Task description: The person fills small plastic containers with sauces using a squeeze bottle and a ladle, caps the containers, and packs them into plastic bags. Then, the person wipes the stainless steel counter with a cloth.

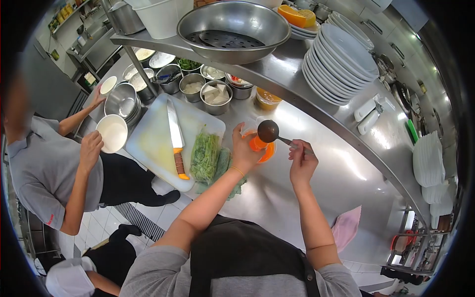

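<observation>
My left hand (246,151) is wrapped round the side of a small see-through container (267,153) with something bright orange in it. My right hand (303,159) grips the thin handle of a ladle (268,131). The ladle's dark, round bowl hangs over the container, beside my left fingers, and covers part of it. To the left of my left wrist lies a plastic bag of leafy greens (205,156). A knife (175,133) with an orange-ended handle rests on the white cutting board (148,143).
Metal pots of ingredients (216,94) line the back of the counter. Overhead, a steel shelf (277,74) bears a large metal bowl (233,29) and stacked plates (341,64). At left, another person (59,163) holds a white bowl (113,133). A pink cloth (347,227) lies at right.
</observation>
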{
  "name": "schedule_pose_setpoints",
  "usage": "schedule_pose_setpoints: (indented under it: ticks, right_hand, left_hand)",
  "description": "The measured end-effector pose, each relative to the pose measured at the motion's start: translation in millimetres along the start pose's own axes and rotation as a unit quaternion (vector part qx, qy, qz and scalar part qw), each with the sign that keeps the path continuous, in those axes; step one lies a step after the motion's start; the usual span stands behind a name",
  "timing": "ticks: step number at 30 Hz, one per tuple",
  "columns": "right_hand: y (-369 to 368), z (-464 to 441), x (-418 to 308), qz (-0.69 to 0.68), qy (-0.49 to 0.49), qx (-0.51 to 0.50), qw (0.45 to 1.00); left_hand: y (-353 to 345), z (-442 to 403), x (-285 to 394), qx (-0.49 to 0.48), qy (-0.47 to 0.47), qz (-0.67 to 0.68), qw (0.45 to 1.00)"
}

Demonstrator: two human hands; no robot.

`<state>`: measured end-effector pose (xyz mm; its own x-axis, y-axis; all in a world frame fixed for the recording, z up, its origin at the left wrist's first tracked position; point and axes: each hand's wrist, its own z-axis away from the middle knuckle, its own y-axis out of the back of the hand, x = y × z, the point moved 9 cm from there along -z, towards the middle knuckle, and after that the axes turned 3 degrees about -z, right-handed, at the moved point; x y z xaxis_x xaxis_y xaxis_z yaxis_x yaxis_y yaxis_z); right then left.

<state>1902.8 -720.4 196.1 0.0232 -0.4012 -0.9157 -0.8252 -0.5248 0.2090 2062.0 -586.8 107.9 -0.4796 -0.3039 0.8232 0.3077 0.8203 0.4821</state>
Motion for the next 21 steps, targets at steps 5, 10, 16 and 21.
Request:
schedule_pose_setpoints:
  ticks: [5,10,16,21]
  right_hand:
    - [10,-9,21,-0.066,-0.056,0.016,0.996]
    - [9,-16,10,-0.06,-0.047,0.011,0.997]
    - [-3,-16,3,-0.043,-0.015,-0.017,0.999]
    - [-21,1,-12,0.044,0.127,-0.058,0.989]
  left_hand:
    - [-3,5,-11,0.02,-0.026,0.002,0.999]
    - [-1,7,-2,0.006,-0.048,-0.011,0.999]
    - [-12,12,11,-0.036,-0.086,0.003,0.996]
    - [-8,14,20,-0.035,-0.103,0.019,0.994]
